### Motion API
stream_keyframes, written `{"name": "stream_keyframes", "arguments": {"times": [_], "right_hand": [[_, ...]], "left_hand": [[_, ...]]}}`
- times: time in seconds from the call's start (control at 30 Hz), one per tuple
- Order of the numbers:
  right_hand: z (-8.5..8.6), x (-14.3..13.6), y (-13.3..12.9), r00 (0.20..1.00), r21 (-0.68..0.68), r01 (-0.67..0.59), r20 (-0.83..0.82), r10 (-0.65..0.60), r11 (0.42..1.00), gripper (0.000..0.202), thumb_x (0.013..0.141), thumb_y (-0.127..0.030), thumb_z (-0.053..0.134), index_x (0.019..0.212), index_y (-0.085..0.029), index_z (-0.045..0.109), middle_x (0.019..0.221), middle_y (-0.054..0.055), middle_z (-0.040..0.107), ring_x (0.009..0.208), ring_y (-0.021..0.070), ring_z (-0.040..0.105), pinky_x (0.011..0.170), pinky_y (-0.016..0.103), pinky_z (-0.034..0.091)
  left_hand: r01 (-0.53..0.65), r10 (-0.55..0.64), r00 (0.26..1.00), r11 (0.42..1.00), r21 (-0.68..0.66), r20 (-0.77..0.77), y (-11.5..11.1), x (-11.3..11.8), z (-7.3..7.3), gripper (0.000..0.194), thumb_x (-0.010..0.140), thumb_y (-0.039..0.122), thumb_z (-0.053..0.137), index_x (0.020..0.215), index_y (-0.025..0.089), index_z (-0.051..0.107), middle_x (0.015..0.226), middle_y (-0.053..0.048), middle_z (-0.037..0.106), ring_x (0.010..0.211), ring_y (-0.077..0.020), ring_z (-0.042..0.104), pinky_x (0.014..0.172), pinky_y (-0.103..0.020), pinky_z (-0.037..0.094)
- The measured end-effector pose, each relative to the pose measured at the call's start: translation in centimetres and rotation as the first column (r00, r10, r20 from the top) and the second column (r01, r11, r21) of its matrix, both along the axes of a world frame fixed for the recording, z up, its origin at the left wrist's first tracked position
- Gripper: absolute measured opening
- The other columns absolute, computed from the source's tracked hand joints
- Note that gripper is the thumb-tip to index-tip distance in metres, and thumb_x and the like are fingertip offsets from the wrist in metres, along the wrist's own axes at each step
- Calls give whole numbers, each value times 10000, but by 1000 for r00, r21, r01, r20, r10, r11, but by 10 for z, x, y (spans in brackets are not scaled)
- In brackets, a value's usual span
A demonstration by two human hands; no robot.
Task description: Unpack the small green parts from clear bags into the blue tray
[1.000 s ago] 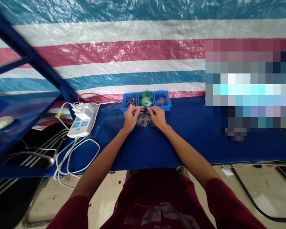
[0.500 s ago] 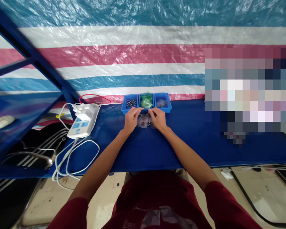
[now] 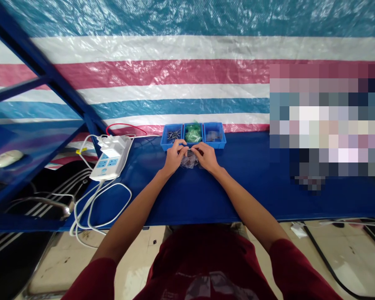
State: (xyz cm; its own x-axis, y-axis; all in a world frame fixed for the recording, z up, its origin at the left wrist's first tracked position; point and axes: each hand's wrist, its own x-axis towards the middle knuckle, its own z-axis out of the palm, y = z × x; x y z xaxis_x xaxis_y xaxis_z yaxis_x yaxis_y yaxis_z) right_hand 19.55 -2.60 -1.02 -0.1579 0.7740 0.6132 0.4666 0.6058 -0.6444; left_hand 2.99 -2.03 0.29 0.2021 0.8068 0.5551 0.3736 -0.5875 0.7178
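Note:
My left hand (image 3: 174, 157) and my right hand (image 3: 206, 156) are close together in front of three joined blue bins. Both are pinched around something small and pale between the fingertips, too small to name. Below the fingers, clear plastic bags (image 3: 190, 161) lie on the blue table (image 3: 193, 196). The left bin (image 3: 167, 146) contains dark metal screws or pins. Green plastic (image 3: 193, 134) fills the middle bin, and small clear bags (image 3: 213, 135) lie in the right bin (image 3: 217, 145).
A white power strip (image 3: 108, 166) with plugged-in adapters and looped white cables (image 3: 129, 200) occupies the table's left side. A blue frame post (image 3: 65, 98) rises at the left. Striped sheeting (image 3: 175, 75) hangs behind the table. An area at the right is pixelated.
The fingers of both hands have shifted slightly, and a small pale thing now shows between the fingertips. The view has moved slightly.

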Motion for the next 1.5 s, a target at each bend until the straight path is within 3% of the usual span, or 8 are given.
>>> {"name": "stream_keyframes", "arguments": {"times": [0.27,0.47,0.73,0.9,1.0,1.2,1.37,1.5], "right_hand": [[3,2,0,997,12,57,-53,-56,998,345,958,-431,456,789,-198,645,760,47,636,685,167,565,694,295,454],[4,0,-2,996,0,67,-58,-67,998,351,956,-439,458,784,-198,647,758,48,636,682,166,560,688,297,455],[1,0,0,999,8,25,-22,-25,1000,390,962,-489,438,835,-208,676,790,50,639,697,164,570,681,285,456],[-6,-2,2,1000,29,17,26,-18,999,410,970,-482,426,830,-204,694,782,54,648,730,173,592,699,287,452],[-6,-2,2,997,38,72,12,-72,997,418,975,-466,417,818,-195,693,756,57,648,714,176,593,687,291,449],[1,3,0,981,54,179,-80,-174,982,400,983,-442,394,934,-177,689,858,84,679,728,183,599,712,309,466],[2,3,-1,996,41,81,-42,-79,996,361,983,-425,410,1118,-205,663,905,63,657,740,164,594,730,295,484],[-2,1,-1,999,19,-22,40,21,1000,346,978,-428,432,1006,-207,697,903,60,655,802,165,604,749,279,477]], "left_hand": [[-99,111,990,986,135,-90,0,-1,1,306,893,411,585,714,174,658,651,-10,667,575,-127,584,619,-247,463],[-138,149,987,979,149,-64,-1,0,2,293,887,409,595,726,179,679,660,-15,685,590,-134,605,634,-253,485],[-59,61,992,998,-24,114,2,-2,1,261,847,413,633,768,167,674,690,-17,676,577,-129,607,592,-248,510],[-15,30,983,997,-78,184,0,4,-1,261,862,426,614,840,167,633,850,-52,708,732,-148,661,693,-260,542],[30,-5,971,994,-101,240,-1,5,0,234,919,416,539,906,184,563,819,-41,705,713,-137,663,711,-267,546],[-9,9,999,1000,-3,43,-1,1,2,259,948,424,491,934,183,587,745,-13,635,646,-122,593,657,-239,487],[-17,17,1000,1000,15,-17,0,-2,4,291,928,440,533,1079,192,544,585,58,507,535,-106,489,578,-223,395],[32,-31,999,999,-30,12,0,-5,6,289,929,451,521,1061,197,483,556,75,479,493,-95,441,536,-215,333]]}}
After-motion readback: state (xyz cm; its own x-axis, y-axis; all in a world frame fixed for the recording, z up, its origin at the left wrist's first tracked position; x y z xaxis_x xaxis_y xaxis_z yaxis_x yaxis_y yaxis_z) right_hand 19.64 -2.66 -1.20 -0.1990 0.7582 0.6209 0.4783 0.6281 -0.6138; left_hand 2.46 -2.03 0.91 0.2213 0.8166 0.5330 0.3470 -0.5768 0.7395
